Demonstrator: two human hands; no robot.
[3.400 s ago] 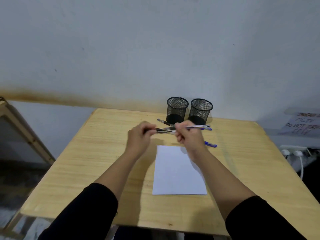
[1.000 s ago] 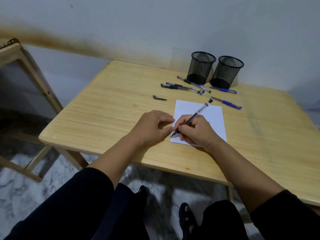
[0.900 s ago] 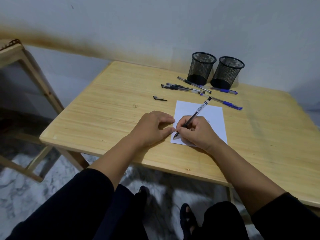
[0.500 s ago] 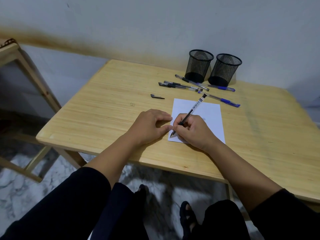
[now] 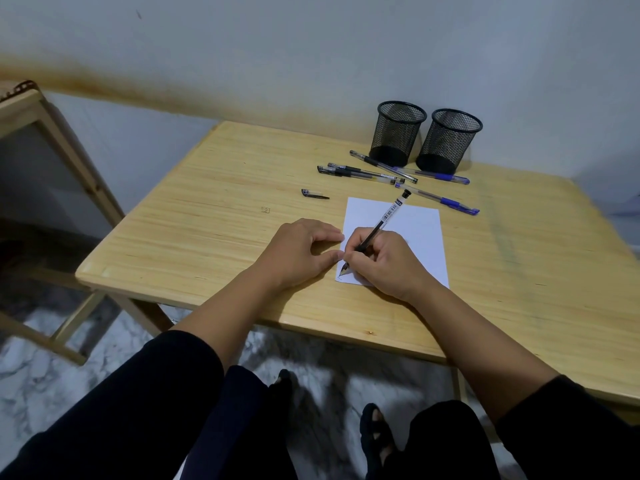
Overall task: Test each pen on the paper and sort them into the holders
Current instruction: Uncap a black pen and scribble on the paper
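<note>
The right hand (image 5: pixel 388 263) pinched a black pen (image 5: pixel 375 232), its tip touching the near left corner of the paper (image 5: pixel 415 230). The left hand (image 5: pixel 298 252) lay just beside it, fingers loosely bent, fingertips pressing the sheet's left edge. A pen cap (image 5: pixel 313 194) lay apart on the table (image 5: pixel 207 216). Farther back, loose pens (image 5: pixel 360 173) lay before two mesh holders (image 5: pixel 398 133), which stood side by side by the wall.

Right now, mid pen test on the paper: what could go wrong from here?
1. The pen tip works at the paper's near-left corner; a stroke could run onto the table.
2. The loose cap lies apart and may get forgotten.
3. The left hand touches only the paper's edge, so it might shift.
</note>
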